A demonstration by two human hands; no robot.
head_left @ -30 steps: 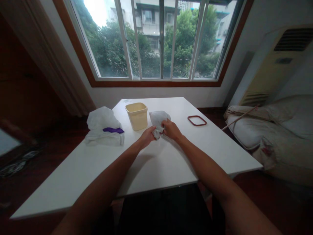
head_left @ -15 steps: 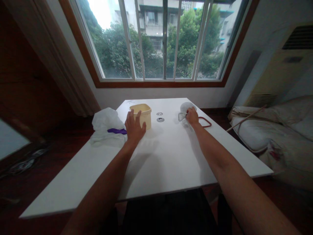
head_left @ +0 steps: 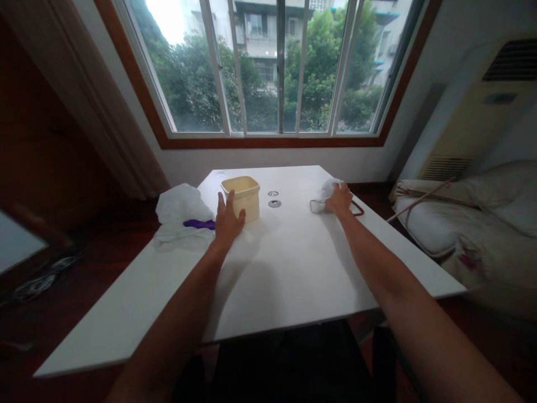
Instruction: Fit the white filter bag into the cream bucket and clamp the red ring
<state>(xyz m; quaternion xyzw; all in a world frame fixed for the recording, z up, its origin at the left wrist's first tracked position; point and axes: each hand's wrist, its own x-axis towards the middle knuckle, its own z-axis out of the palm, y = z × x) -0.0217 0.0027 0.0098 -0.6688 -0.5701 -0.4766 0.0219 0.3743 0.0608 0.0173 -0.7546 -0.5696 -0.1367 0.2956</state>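
Note:
A pale yellow square tub (head_left: 248,204) stands upright on the white table, its open top facing up. My left hand (head_left: 229,219) is at its near left side with fingers apart; I cannot tell whether they touch the wall. At the table's far right, my right hand (head_left: 340,198) has its fingers curled over a whitish, soft-looking object (head_left: 329,188), partly hidden by the hand. A small clear piece with a pale rim (head_left: 316,206) sticks out to the left of that hand. A dark red loop-shaped thing (head_left: 358,209) lies just right of it.
A crumpled white plastic bag (head_left: 180,207) with a purple strip (head_left: 198,224) lies on the table's left side. Two round metal fittings (head_left: 274,204) sit mid-table. Right of the table (head_left: 268,291) are wrapped bundles (head_left: 436,218) and a thin stick (head_left: 419,200).
My right hand has moved slightly right, its fingers now spread over the whitish object, which has shifted with it. My left hand has drawn slightly lower beside the tub.

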